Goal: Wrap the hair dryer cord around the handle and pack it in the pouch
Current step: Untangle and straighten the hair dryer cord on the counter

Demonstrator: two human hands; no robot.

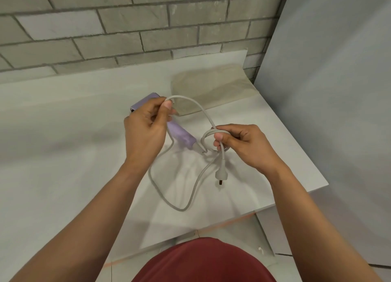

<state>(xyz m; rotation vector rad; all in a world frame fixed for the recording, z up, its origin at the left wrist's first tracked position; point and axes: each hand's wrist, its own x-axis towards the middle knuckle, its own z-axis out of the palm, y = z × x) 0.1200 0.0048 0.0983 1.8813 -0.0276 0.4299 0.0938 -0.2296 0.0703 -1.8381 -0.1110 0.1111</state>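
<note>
Grey brick wall (127,27) behind; white desk (63,154) set against it, a pale panel standing at its right side. Item one: beige pouch (211,86), lying flat at the back right of the desk, apart from both hands. Item two: lilac hair dryer (182,136), near the middle of the desk, its upper end hidden behind the left hand (146,129), its handle slanting down and to the right; whether it rests on the desk or is lifted cannot be told. Item three: white cord (198,108), running from the handle's lower end, hanging in a long slack loop toward the near desk edge and arching between the two hands. Left hand: thumb and fingers pinching the cord at the top of the arch. Right hand (239,144): fingers curled, pinching a small coil of the cord just beside the handle's end. Plug (220,174): dangling below the right hand. Red garment (203,262) at the bottom edge.
</note>
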